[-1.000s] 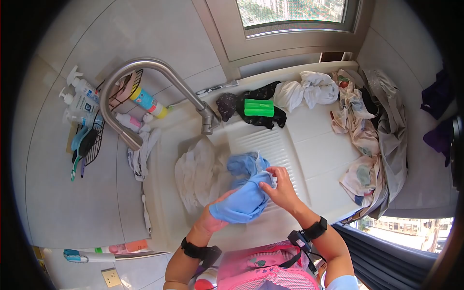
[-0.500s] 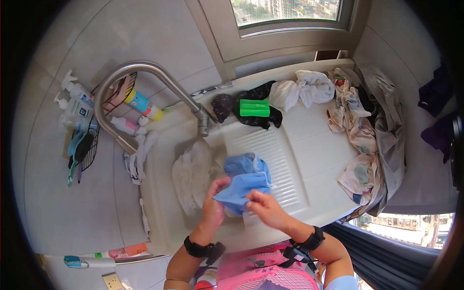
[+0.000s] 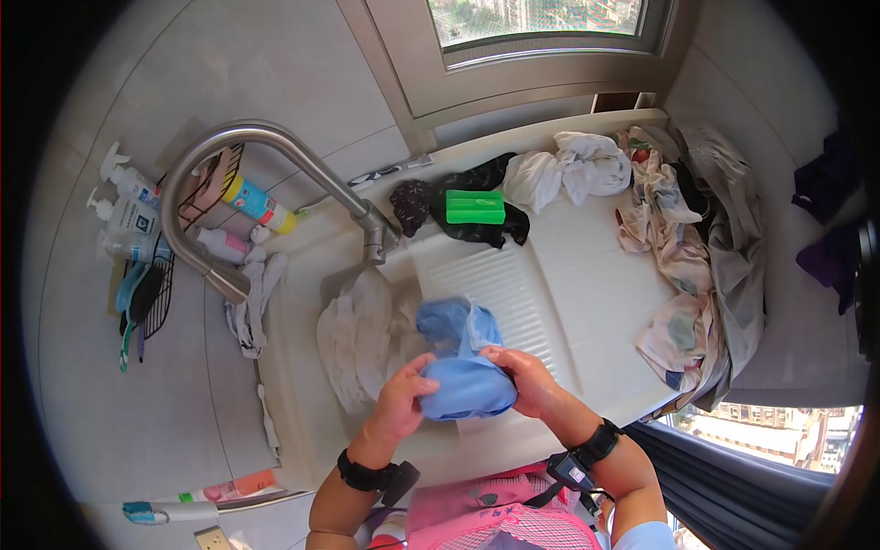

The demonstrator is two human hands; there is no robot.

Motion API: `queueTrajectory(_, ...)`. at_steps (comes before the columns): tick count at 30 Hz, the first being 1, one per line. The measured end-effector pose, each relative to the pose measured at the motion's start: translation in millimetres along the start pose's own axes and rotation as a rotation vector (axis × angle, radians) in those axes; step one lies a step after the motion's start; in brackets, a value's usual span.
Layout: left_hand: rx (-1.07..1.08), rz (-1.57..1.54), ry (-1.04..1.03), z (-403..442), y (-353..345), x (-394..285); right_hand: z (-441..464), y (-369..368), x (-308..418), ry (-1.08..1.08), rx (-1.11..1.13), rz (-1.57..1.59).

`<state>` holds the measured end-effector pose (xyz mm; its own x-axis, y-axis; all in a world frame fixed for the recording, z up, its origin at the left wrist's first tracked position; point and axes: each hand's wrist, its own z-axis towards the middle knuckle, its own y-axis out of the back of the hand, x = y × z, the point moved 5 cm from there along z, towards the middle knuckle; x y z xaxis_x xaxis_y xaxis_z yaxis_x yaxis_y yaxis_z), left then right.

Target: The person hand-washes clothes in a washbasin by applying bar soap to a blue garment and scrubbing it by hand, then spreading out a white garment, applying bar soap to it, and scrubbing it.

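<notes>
Blue cloth (image 3: pixel 469 389) found at the near left of the ribbed board (image 3: pixel 495 280), bunched, not spread flat, my left hand (image 3: pixel 400 403) and right hand (image 3: pixel 533 380) partly closed, gripping opposite sides.

Beyond the right grip (image 3: pixel 529 383), the white bench (image 3: pixel 598 284), ridged in part, bears black cloth (image 3: pixel 489 179) and bunched white cloth (image 3: pixel 591 167); patterned cloth (image 3: pixel 684 262) lies right of that grip.

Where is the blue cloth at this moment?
In the head view's lower centre, the blue cloth is between left hand and right hand, just below the ribbed washboard.
</notes>
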<state>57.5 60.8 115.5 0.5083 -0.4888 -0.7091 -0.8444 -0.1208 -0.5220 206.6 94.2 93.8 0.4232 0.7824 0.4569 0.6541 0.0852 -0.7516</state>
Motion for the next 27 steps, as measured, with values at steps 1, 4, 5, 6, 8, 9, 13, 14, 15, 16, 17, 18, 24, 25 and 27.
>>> queueTrajectory(1, -0.033, 0.19, -0.071, 0, 5, -3, 3, 2, -1, 0.018, 0.018, -0.004)
queueTrajectory(4, -0.198, 0.391, -0.184, 11, 24, -7, 2, -6, 10, 0.196, 0.02, -0.499)
queueTrajectory(5, -0.267, 0.396, -0.206, 15, 33, -7, -2, -17, 14, 0.275, 0.016, -0.745)
queueTrajectory(6, -0.337, 0.402, -0.228, 19, 42, -8, -9, -33, 20, 0.439, -0.023, -1.046)
queueTrajectory(8, -0.475, 0.408, -0.271, 22, 54, -12, -9, -55, 11, 0.712, 0.12, -1.255)
queueTrajectory(9, -0.407, 0.22, -0.204, 25, 51, -6, -9, -64, 9, 0.852, 0.197, -1.357)
queueTrajectory(13, -0.134, -0.328, -0.02, 41, 42, 9, 35, -57, 47, 0.852, 0.26, -1.432)
queueTrajectory(14, -0.074, -0.414, 0.01, 44, 42, 11, 55, -49, 71, 0.951, 0.087, -1.543)
queueTrajectory(15, -0.06, -0.464, 0.029, 43, 39, 10, 78, -41, 99, 1.048, -0.094, -1.645)
queueTrajectory(16, -0.045, -0.514, 0.047, 42, 31, 6, 105, -28, 123, 1.119, -0.199, -1.702)
queueTrajectory(17, -0.03, -0.563, 0.065, 40, 25, 1, 129, -15, 143, 0.917, -0.365, -1.84)
queueTrajectory(18, 0.015, -0.589, 0.078, 36, 19, -4, 154, 6, 155, 1.063, -0.439, -1.896)
queueTrajectory(24, -0.009, -0.38, 0.059, 34, 25, -4, 211, 23, 188, 0.544, -0.284, -2.164)
queueTrajectory(25, -0.032, -0.344, 0.064, 34, 25, -3, 212, 22, 187, 0.482, -0.267, -2.15)
queueTrajectory(27, -0.034, -0.323, 0.068, 36, 25, -4, 211, 22, 189, 0.373, -0.248, -2.123)
